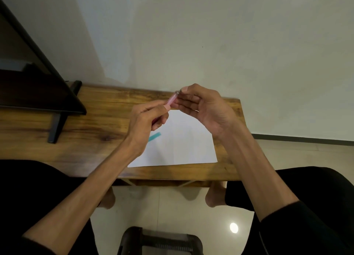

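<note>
A thin pink pen (171, 101) is held in the air above a white sheet of paper (180, 147) on a low wooden table (92, 132). My left hand (147, 120) grips the pen's lower part with curled fingers. My right hand (203, 107) pinches the pen's upper tip between thumb and fingertips. A teal pen or cap (154, 136) lies on the paper, partly hidden behind my left hand.
A black monitor or TV with its stand (38, 94) occupies the table's left end. The wall runs right behind the table. My knees in black trousers flank the table; a dark stool (161, 241) and my bare feet (214, 197) are on the tiled floor below.
</note>
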